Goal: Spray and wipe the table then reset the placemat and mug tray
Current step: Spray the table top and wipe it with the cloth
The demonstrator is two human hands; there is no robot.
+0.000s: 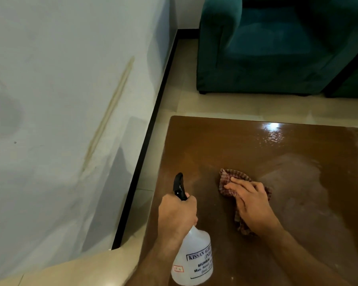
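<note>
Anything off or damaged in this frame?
On the table nothing is askew: wet sheen at the far side fits spraying. Left hand grips the spray bottle; right hand presses the checked cloth. Only oddity: a long brownish streak on the white wall.

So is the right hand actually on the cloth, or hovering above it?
Touching. The head view shows the right hand lying flat on the checked cloth, fingers spread over it, pressing it against the table; cloth edges stick out around the hand.
</note>
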